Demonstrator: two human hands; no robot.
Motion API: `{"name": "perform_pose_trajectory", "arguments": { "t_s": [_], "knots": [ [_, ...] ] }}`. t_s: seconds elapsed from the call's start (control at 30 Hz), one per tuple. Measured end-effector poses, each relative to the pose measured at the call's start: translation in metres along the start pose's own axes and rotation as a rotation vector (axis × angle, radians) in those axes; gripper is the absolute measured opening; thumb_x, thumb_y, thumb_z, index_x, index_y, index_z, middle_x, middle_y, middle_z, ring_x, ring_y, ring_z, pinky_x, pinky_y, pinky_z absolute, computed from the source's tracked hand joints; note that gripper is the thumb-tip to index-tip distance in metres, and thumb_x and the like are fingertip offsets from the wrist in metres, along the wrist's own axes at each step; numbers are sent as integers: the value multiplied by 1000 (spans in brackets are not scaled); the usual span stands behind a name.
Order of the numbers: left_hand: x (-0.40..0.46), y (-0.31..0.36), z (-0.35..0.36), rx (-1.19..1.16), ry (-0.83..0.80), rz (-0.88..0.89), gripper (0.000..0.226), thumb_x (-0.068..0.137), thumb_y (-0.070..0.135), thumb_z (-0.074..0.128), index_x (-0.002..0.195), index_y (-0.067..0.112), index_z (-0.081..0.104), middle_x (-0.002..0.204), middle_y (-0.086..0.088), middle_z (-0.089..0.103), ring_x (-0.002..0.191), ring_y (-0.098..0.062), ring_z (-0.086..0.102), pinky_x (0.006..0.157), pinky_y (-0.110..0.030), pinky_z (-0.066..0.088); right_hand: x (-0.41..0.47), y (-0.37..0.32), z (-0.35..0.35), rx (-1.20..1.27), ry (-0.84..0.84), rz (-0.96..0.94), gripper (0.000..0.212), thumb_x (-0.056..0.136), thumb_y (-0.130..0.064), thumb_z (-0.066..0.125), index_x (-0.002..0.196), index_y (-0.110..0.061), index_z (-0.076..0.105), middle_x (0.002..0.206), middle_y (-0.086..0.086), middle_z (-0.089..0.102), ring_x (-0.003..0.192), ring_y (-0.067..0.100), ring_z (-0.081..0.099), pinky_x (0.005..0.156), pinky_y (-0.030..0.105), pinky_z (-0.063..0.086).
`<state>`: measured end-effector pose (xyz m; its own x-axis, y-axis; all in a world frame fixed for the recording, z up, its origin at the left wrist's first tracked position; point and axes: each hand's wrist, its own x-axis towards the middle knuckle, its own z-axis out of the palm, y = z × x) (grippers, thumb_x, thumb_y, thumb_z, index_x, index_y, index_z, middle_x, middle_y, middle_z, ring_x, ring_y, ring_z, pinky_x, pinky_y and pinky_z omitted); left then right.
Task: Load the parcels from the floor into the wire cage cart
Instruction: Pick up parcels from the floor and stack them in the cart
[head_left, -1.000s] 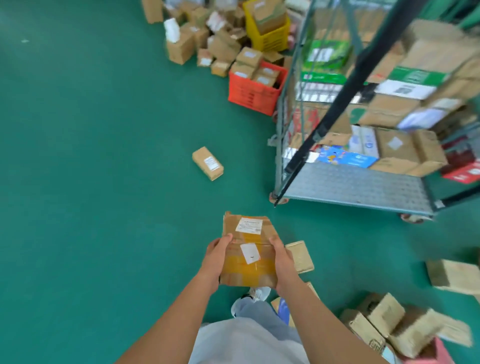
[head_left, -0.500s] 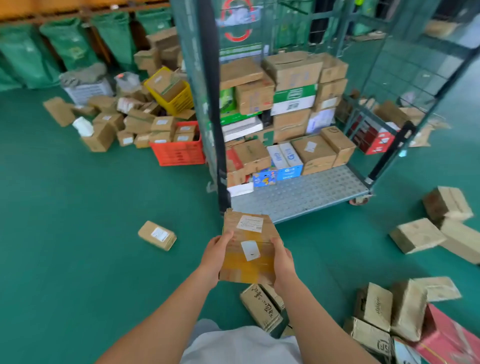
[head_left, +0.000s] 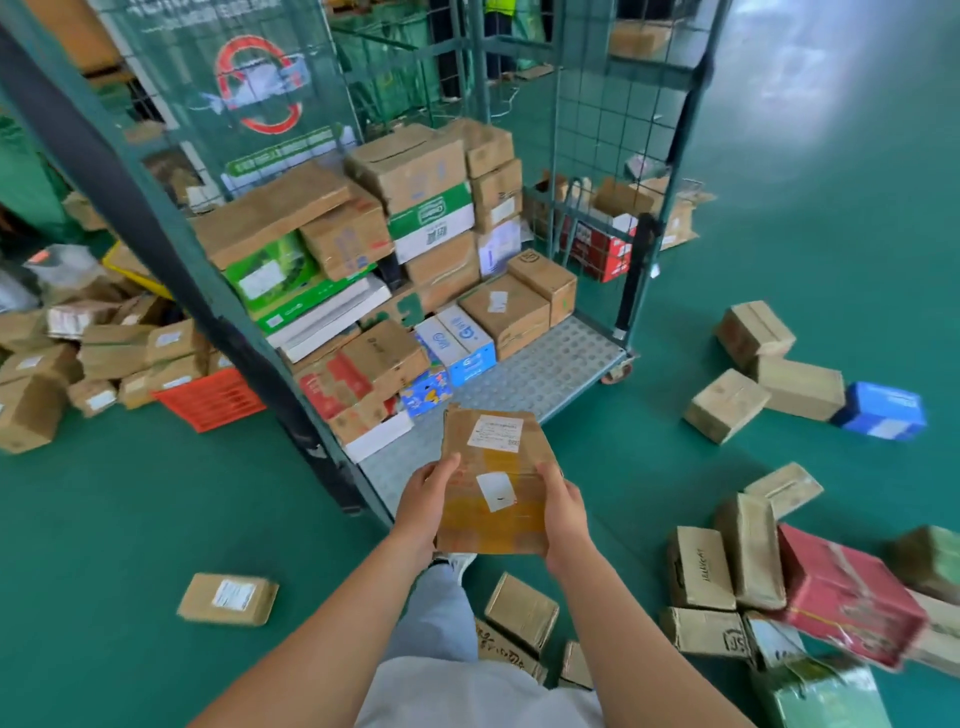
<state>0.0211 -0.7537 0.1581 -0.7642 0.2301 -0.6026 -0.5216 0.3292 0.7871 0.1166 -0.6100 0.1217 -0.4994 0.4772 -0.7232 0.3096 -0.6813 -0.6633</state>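
Flat brown cardboard parcel (head_left: 493, 480) w/ white labels gripped betw left hand (head_left: 423, 501) & right hand (head_left: 563, 512), long axis toward green wire cage cart (head_left: 545, 379) at 12 o'clock

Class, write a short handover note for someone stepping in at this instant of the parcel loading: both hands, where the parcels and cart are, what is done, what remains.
Left hand and right hand both grip the flat cardboard parcel, one on each side, held just in front of the wire cage cart.
Done: the cart already holds many stacked boxes at its back; the front of its metal floor is bare.
Left: set the held parcel in the cart, then collect the floor parcels: one small box to the left, a scattered group to the right, a pile near right.
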Motion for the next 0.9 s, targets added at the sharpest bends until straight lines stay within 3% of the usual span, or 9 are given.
{"name": "perform_pose_trajectory", "arguments": {
  "t_s": [0.3,0.43,0.53,0.7,0.9],
  "knots": [
    [144,58,71,-66,-102,-64,45,88,71,60,118,38,65,111,3,76,104,-24,72,90,-55,59,117,-93,16,-48,98,-33,84,56,-72,68,127,-30,54,116,1,69,101,26,71,90,51,60],
    [238,87,124,-93,-148,-107,51,81,75,59,111,36,72,108,1,78,102,-24,74,90,-57,60,206,-145,22,-120,188,-19,78,64,-72,65,130,-32,51,122,-2,65,108,24,65,97,51,55],
    [303,123,152,-132,-170,-187,45,88,69,57,106,33,77,105,0,79,100,-26,75,92,-57,59,270,-193,38,-160,204,72,77,65,-73,64,131,-35,50,124,-3,64,110,26,64,99,53,53],
    [433,146,155,-193,-25,-268,83,52,96,68,115,42,72,120,4,75,111,-27,70,95,-58,55,351,-285,97,-272,114,93,76,67,-73,62,132,-35,50,126,-2,62,113,25,62,101,52,52],
    [494,219,124,-305,92,-282,87,46,96,70,114,42,73,119,3,75,111,-27,71,97,-58,54,417,-343,175,-419,-38,147,76,62,-79,59,125,-38,51,125,0,61,113,28,60,103,54,50]
  ]
}}
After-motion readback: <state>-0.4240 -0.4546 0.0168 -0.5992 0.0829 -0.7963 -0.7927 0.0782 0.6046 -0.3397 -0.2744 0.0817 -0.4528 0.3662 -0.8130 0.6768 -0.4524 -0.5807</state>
